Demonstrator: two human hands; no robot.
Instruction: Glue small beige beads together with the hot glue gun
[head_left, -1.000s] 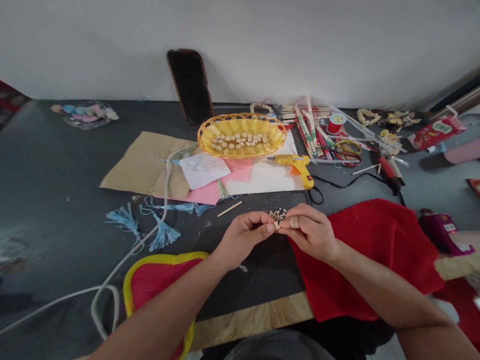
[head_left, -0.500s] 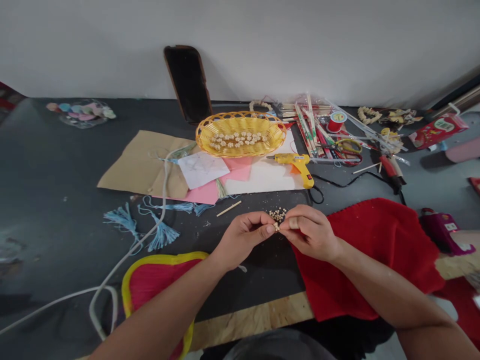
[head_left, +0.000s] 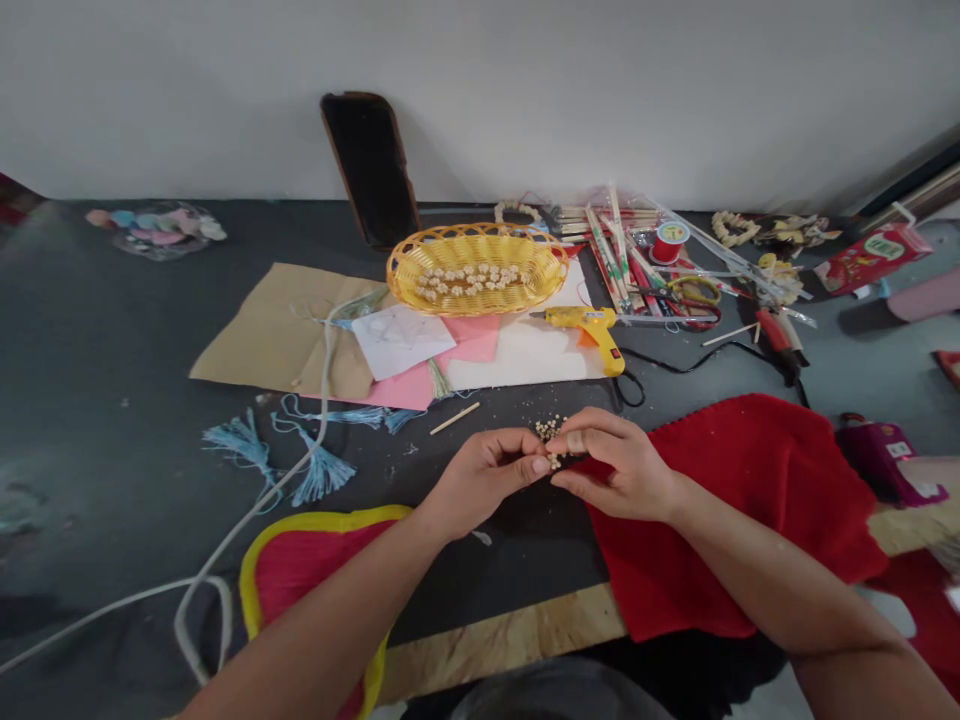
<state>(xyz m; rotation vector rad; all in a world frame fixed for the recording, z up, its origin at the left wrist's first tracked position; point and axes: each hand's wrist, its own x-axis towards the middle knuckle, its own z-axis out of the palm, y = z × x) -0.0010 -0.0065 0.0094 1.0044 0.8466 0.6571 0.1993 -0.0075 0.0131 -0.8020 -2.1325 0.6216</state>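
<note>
Over the dark table, my left hand (head_left: pixel 491 475) pinches a small cluster of pale, bead-like pieces (head_left: pixel 554 462) between thumb and forefinger. My right hand (head_left: pixel 626 465) is close against it, its thumb and fingers parted around the cluster. Just beyond the fingertips lies a little pile of loose pale pieces (head_left: pixel 550 427), partly covered by the right hand. Farther back, a yellow woven basket (head_left: pixel 409 285) holds several similar clusters. A yellow glue gun (head_left: pixel 589 322) rests at the basket's right front.
Red cloth (head_left: pixel 735 500) lies under my right forearm, and a pink pad with yellow edging (head_left: pixel 300 570) under my left. Blue tassels (head_left: pixel 322 470) and a white cable (head_left: pixel 247 520) are at left. A phone (head_left: pixel 371 170) leans on the wall. Scissors (head_left: pixel 694 292) lie at back right.
The right thumb and fingers have opened away from the cluster they were pinching together with my left hand. The left hand keeps its pinch. The view has shifted slightly.
</note>
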